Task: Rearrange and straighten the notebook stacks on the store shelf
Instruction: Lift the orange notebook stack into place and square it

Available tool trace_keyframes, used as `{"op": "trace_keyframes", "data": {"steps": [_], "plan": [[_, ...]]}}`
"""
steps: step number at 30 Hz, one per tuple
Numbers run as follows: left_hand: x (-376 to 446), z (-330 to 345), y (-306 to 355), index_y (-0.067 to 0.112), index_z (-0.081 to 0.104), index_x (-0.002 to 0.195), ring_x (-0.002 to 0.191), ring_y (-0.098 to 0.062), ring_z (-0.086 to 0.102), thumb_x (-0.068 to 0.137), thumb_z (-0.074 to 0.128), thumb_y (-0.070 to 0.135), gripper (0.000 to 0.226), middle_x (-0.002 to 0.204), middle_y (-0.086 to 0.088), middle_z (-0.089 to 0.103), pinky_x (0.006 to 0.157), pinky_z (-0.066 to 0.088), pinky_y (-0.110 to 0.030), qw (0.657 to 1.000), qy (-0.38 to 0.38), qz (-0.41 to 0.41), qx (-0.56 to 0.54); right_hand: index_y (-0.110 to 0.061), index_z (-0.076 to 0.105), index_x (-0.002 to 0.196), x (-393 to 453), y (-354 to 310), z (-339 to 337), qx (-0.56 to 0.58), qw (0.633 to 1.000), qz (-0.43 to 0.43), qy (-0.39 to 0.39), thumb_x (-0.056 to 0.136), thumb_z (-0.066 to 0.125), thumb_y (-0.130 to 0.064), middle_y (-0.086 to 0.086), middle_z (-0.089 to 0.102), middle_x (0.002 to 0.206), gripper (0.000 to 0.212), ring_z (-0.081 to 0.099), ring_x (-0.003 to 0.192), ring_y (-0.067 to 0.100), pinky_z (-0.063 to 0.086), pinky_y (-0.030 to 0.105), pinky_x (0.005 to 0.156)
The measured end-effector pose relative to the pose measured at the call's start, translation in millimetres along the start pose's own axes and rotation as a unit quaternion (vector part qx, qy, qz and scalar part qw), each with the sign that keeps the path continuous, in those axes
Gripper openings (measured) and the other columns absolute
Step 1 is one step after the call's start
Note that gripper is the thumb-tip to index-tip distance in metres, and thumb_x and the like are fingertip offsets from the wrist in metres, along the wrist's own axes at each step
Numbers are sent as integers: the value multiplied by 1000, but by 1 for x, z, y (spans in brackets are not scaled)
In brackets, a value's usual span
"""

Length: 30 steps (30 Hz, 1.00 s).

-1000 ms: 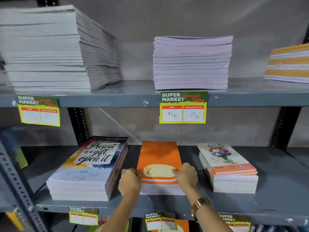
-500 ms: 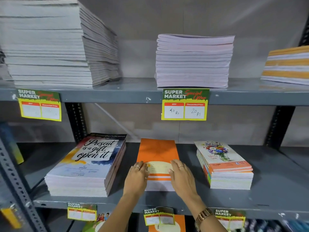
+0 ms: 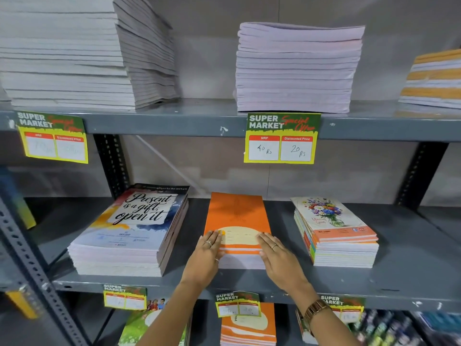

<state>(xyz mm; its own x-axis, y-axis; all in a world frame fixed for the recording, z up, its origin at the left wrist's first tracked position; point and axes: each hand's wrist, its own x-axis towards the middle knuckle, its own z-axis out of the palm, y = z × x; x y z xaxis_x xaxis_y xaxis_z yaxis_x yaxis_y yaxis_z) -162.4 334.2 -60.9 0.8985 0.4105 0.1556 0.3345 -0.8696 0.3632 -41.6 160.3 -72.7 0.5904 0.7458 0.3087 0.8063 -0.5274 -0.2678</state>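
Head view
Middle shelf [image 3: 411,285]: grey metal, carrying three notebook stacks side by side near its front edge.
Orange notebook stack [image 3: 237,216]: sits mid-shelf, its short end toward the front edge, with a cream oval label on the top cover; it stands apart from both neighbours.
Left hand [image 3: 205,258]: flat against the stack's left front corner, palm down, fingers extended and close together, their tips resting on the cover beside the cream label; rings show on two fingers.
Right hand [image 3: 279,260]: flat against the stack's right front corner, fingers straight and lying side by side, tips on the cover's right edge; one ring shows, and a gold wristwatch [image 3: 315,309] circles the wrist.
Grip: neither hand closes around anything; both press on the stack from either side.
"Present is a gift, open it" stack [image 3: 129,233]: left of the orange one, larger, turned slightly askew to the front edge.
Floral notebook stack [image 3: 334,233]: right of the orange one, its layers fanned a little unevenly.
Upper shelf [image 3: 199,121]: holds a tall grey-white stack [image 3: 74,53] at the left, a lilac stack [image 3: 296,68] in the middle and an orange-striped stack [image 3: 434,78] at the right edge.
Price tag [image 3: 282,138]: hangs from the upper shelf's front edge under the lilac stack, reading 40 Rs and 20 Rs.
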Motion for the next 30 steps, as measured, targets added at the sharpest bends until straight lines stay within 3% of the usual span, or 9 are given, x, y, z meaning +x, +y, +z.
{"op": "trace_keyframes", "data": {"steps": [4, 6, 10, 14, 17, 19, 25, 27, 30], "plan": [[0, 5, -2, 18, 18, 146, 147, -16, 5, 97, 44, 16, 56, 158, 0, 17, 119, 9, -29, 1000, 16, 5, -7, -14, 68, 112, -5, -4, -9, -26, 1000, 0, -7, 99, -2, -42, 0, 72, 113, 77, 68, 104, 16, 43, 22, 87], [0, 5, -1, 18, 21, 145, 146, -15, 7, 97, 43, 15, 53, 157, 2, 20, 118, 12, -28, 999, 28, 6, -19, -14, 71, 107, -7, -3, -7, -49, 999, -12, 2, 100, -2, -39, -1, 74, 107, 77, 70, 99, 14, 53, 23, 80], [-4, 4, 0, 22, 23, 145, 146, -12, 10, 98, 40, 20, 50, 156, 4, 21, 116, 22, -28, 999, 44, -6, -19, -15, 72, 105, -6, -2, -3, -86, 996, -21, 16, 100, 3, -36, -2, 75, 105, 73, 71, 98, 14, 57, 23, 74], [-10, 4, 6, 19, 24, 145, 146, -14, 12, 98, 39, 18, 49, 156, 2, 21, 117, 21, -27, 997, 74, -10, -7, -14, 73, 104, -2, 2, -2, -84, 993, -55, 61, 93, 50, -25, -1, 75, 104, 28, 72, 96, 15, 58, 24, 71], [-12, 6, 8, 15, 30, 143, 145, -18, 19, 97, 42, 19, 47, 153, -3, 30, 117, 21, -28, 995, 96, -1, -6, -15, 73, 104, -1, 5, 0, -96, 989, -64, 95, 83, 65, -21, -2, 75, 104, 23, 71, 96, 14, 58, 24, 70], [-11, 6, 9, 13, 33, 141, 144, -20, 21, 96, 44, 19, 47, 151, -5, 34, 117, 18, -29, 995, 101, 4, 0, -15, 72, 105, -2, 6, 0, -91, 992, -45, 70, 65, 85, -19, -1, 75, 105, 42, 71, 98, 14, 58, 24, 70], [-13, 7, 12, 11, 37, 139, 142, -23, 26, 94, 49, 12, 47, 149, -7, 38, 115, 28, -33, 994, 107, 0, 7, -13, 68, 113, -2, 10, 3, -58, 996, -34, 52, 68, 83, -13, 3, 71, 114, 48, 67, 106, 20, 58, 33, 72], [-13, 7, 11, 10, 43, 136, 140, -25, 32, 91, 55, 11, 47, 144, -9, 45, 112, 31, -35, 992, 126, -4, 8, -12, 65, 118, -3, 10, 3, -54, 996, -35, 55, 75, 77, -13, 4, 68, 120, 45, 64, 111, 21, 57, 35, 78], [-14, 6, 13, 11, 35, 140, 143, -21, 23, 93, 49, 10, 49, 150, -5, 35, 116, 26, -32, 995, 101, -1, 6, -12, 56, 129, -4, 6, 1, -38, 997, -34, 54, 87, 63, -14, 5, 58, 133, 42, 53, 125, 22, 50, 38, 93]]}}
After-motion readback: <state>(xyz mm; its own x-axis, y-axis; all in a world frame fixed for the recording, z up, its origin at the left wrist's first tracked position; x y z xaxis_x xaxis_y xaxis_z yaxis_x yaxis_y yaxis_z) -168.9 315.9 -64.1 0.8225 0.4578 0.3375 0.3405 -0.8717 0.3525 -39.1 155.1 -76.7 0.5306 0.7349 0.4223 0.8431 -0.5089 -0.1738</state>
